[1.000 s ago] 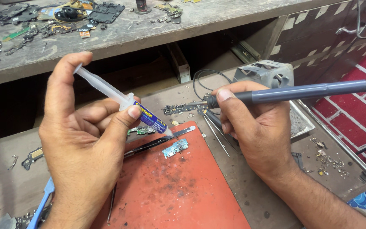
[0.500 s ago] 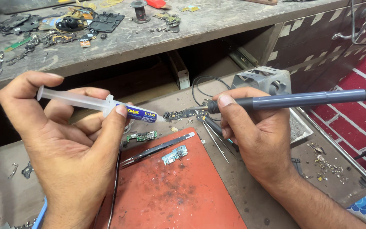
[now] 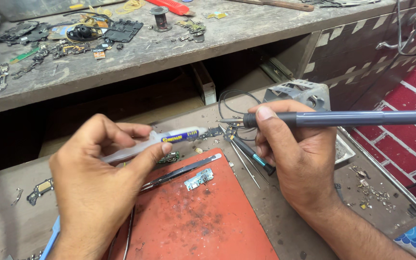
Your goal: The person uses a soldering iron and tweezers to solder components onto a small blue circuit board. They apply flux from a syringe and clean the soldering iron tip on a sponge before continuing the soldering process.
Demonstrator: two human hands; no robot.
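Left hand: the left hand [image 3: 97, 185] is curled up pretty tight, thumb and fingers wrapped around a clear syringe [image 3: 155, 143], so not open at all really. It sits over the near-left edge of the red mat.

Syringe: lying almost flat in that grip, nozzle end with the blue and yellow label sticking out to the right, tip pointing at the little circuit board bits near the top of the mat. Can't tell if the tip is actually touching anything.

Right hand: the right hand [image 3: 297, 154] is closed in a pen-style hold on a soldering iron [image 3: 333, 118], thumb on top, fingers underneath.

Soldering iron: grey-blue handle runs out to the right edge of the view, metal tip points left, ending just beside the syringe nozzle. The two tips are close but look apart.

Mat: red mat [image 3: 203, 226] on the lower bench, scuffed and grimy, right under both hands.

On the mat: a small green circuit board [image 3: 199, 179] sits bare in the middle, and black tweezers [image 3: 184, 171] lie diagonally just above it, partly under the left hand.

Beside the mat: a screwdriver [image 3: 253, 158] with a teal band, under the right hand's fingers.

Behind: a grey metal stand [image 3: 297, 91] behind the right hand, and a wooden shelf [image 3: 169, 48] up top littered with phone parts.
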